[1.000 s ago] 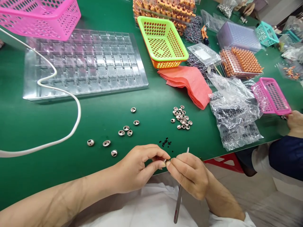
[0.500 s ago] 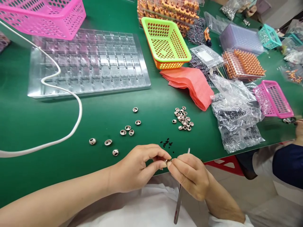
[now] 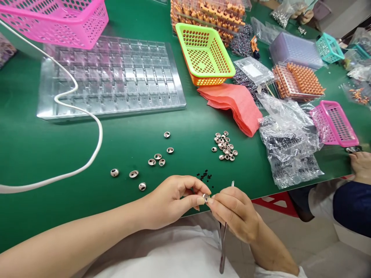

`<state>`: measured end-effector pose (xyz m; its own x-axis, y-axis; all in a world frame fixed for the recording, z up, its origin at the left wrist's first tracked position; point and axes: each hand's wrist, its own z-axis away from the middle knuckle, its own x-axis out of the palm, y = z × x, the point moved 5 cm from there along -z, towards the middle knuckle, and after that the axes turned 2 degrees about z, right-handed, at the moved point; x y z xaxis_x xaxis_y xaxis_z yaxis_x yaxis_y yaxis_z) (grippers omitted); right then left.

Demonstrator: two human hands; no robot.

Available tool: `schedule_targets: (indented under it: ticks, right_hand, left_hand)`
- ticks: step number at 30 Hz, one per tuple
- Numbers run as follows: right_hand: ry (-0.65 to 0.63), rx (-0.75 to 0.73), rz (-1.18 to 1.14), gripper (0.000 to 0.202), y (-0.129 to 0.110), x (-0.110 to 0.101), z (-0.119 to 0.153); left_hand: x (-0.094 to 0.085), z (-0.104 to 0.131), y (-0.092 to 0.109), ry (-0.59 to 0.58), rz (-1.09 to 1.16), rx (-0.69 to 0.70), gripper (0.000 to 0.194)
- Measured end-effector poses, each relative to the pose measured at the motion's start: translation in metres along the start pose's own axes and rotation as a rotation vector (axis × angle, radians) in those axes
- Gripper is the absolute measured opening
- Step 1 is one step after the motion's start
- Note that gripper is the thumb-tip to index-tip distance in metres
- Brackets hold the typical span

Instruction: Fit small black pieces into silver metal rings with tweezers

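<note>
Between thumb and fingers, my left hand (image 3: pixel 174 202) pinches a small silvery metal cap (image 3: pixel 206 197) with a hole in it. My right hand (image 3: pixel 239 214) touches the cap's right side with its fingertips. It also holds metal tweezers (image 3: pixel 223 249), tips pointing away from me and the other end hanging past the table edge. Just beyond my hands lie tiny black pieces (image 3: pixel 205 175). Several similar metal caps (image 3: pixel 157 156) are scattered at the left, and a cluster of small metal caps (image 3: pixel 226 146) sits farther right.
A clear compartment tray (image 3: pixel 116 112) and a white cable (image 3: pixel 100 135) lie at the left. Farther back are a pink basket (image 3: pixel 95 27), a green basket (image 3: pixel 228 71) and red cloth (image 3: pixel 232 104). Plastic bags (image 3: pixel 290 143) lie at right, near a co-worker's hand (image 3: pixel 361 164).
The cap has turned between my fingers, so more of its opening shows. The tweezers have tilted more upright. The co-worker's hand at right has come further into view.
</note>
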<state>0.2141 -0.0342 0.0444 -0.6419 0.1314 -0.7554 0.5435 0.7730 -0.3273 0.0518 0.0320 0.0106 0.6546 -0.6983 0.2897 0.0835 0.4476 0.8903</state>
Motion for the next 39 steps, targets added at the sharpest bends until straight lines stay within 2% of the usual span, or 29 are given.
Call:
schedule_targets:
  ticks: [7, 16, 23, 28, 30, 33, 39]
  right_hand:
    - [-0.104, -0.045, -0.033, 0.024, 0.005, 0.003, -0.004]
    - [-0.124, -0.015, -0.086, 0.020, 0.005, 0.004, -0.010]
    - [-0.060, 0.015, -0.117, 0.022, 0.006, 0.006, -0.005]
    - [0.073, 0.177, -0.145, 0.031, 0.007, 0.003, -0.005]
    - [0.130, 0.237, -0.147, 0.034, 0.008, 0.000, -0.005]
    - [0.166, 0.276, -0.151, 0.036, 0.009, -0.001, -0.003]
    - [0.078, 0.248, -0.144, 0.034, 0.010, 0.002, 0.000]
  left_hand:
    - [-0.001, -0.001, 0.004, 0.002, -0.219, 0.052, 0.017]
    - [0.001, 0.000, 0.004, -0.038, -0.247, 0.096, 0.018]
    - [0.001, 0.000, 0.001, -0.015, -0.133, 0.052, 0.015]
    - [-0.002, -0.006, -0.008, 0.004, 0.276, -0.082, 0.017]
    - [-0.003, -0.008, -0.010, 0.012, 0.365, -0.108, 0.020]
    - [-0.002, -0.009, -0.010, -0.015, 0.376, -0.116, 0.021]
    - [-0.001, -0.007, -0.010, -0.014, 0.247, -0.069, 0.018]
